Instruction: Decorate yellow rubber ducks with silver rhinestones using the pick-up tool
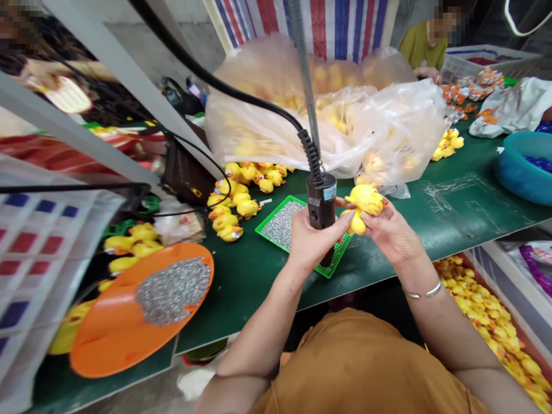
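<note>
My left hand is wrapped around a black electric screwdriver, which hangs upright from a cord and a spring. The thumb of that hand also reaches over to a yellow toy duck. My right hand grips the duck in its fingers, just to the right of the screwdriver. Below the tool lies a green tray holding many small silvery screws. The tool's lower tip is hidden against the tray, and my fingers cover part of the duck.
An orange dish of screws stands at left. Several yellow ducks lie behind the tray. Large plastic bags of ducks fill the back. A blue basin sits at right, a duck-filled bin below. A person sits at back right.
</note>
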`<state>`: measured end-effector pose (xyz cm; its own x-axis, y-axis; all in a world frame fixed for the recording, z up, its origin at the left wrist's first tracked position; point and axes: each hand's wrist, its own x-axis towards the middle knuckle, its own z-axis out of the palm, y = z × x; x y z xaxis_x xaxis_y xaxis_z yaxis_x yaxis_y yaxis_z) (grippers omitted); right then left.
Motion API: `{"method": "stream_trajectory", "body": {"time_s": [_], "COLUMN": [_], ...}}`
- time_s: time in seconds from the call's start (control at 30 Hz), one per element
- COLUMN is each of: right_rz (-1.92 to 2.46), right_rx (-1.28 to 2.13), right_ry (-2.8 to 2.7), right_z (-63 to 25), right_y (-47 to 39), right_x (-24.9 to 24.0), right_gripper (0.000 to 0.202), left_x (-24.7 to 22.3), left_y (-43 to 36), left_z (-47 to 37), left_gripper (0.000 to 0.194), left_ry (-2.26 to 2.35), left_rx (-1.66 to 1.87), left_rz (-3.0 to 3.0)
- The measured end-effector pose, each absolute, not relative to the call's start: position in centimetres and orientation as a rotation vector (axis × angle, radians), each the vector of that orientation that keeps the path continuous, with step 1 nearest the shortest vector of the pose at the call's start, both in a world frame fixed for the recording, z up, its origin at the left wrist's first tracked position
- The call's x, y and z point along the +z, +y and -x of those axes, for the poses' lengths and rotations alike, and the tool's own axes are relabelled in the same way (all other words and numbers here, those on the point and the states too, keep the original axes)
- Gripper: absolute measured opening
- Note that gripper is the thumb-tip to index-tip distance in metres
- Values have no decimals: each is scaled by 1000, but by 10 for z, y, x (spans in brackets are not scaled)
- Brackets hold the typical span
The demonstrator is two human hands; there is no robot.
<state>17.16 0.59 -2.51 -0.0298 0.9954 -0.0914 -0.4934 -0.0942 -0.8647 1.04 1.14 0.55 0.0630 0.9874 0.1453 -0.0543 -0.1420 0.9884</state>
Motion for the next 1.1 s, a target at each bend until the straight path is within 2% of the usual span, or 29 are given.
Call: {"method": "stream_trajectory", "body": {"time_s": [0.1, 0.23, 0.4, 0.53, 0.93, 1.1], "right_rz": [837, 869, 944, 968, 863, 1023], "right_rx": [1573, 1617, 1743, 1771, 1846, 1828], "right_ry": [-729, -614, -478, -432, -274, -275], "right_z": [-169, -179, -189, -185, -181, -174], "right_y": [7, 3, -12, -25, -41, -45], "right_x": [-31, -47, -75, -89, -90, -98], "right_gripper": [40, 30, 30, 39, 39, 34], "left_x": [3, -1, -17, -30, -38, -36], "left_y": [9, 9, 15, 16, 15, 13], "left_z": [-11, -3, 5, 1, -7, -7], "left_gripper": [26, 24, 24, 24, 28, 27], "left_ry": [1026, 1008, 1032, 1026, 990, 1040], "left_rx": [1314, 1515, 1644, 1686, 1734, 1715], "left_rz": [-1308, -1286, -1290, -1273, -1251, -1280]}}
